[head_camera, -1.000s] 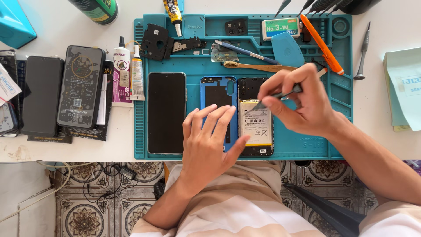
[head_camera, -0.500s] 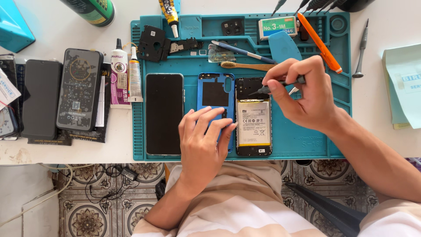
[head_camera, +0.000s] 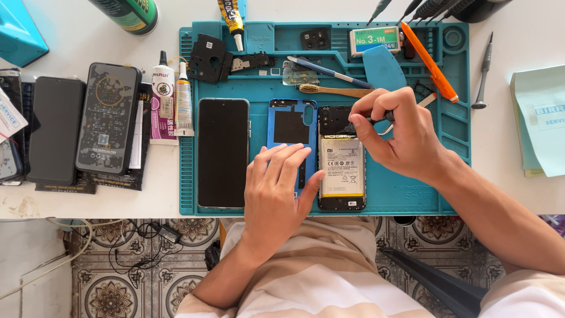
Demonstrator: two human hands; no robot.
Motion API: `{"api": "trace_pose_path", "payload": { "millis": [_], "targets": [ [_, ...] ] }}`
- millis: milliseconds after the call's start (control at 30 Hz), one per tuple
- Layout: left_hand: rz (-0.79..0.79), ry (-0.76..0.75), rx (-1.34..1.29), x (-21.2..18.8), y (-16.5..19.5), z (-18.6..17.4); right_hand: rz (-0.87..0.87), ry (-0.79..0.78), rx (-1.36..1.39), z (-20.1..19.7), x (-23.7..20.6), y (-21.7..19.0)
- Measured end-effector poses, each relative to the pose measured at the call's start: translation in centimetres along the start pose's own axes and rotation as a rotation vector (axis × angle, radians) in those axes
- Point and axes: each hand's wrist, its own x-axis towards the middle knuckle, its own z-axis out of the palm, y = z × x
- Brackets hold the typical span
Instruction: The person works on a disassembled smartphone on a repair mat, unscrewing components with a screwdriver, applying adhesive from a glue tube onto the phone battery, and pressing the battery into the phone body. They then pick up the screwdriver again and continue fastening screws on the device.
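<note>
Right hand [head_camera: 400,132], centre-right of frame, pinching metal tweezers [head_camera: 382,119], tips at the top of the opened phone [head_camera: 342,159] lying mid-mat with battery showing. Left hand [head_camera: 276,188], lower centre, flat with fingers loose, gripping nothing, thumb against the phone's left edge, fingers over the blue back cover [head_camera: 291,126]. Further left, black screen panel [head_camera: 222,152] on the teal work mat [head_camera: 412,194]. Wooden brush [head_camera: 329,90] above.
</note>
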Motion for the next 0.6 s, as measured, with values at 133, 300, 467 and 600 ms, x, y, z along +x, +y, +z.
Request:
{"api": "trace_pose_path", "payload": {
  "millis": [133, 300, 467, 600],
  "targets": [
    [-0.026, -0.012, -0.030, -0.3, 0.0, -0.4, -0.094, 0.002, -0.057, 0.3, 0.2, -0.5],
    [-0.002, 0.019, -0.046, -0.8, -1.0, 0.4, -0.182, -0.011, -0.250, 1.8, 0.3, -0.8],
    [-0.018, 0.024, -0.044, -1.8, -2.1, 0.6, -0.192, 0.020, -0.286, 3.5, 0.6, -0.8],
    [-0.033, 0.030, -0.021, -2.1, -2.2, 1.1, -0.226, 0.043, -0.323, 3.7, 0.3, -0.3]
  ]
}}
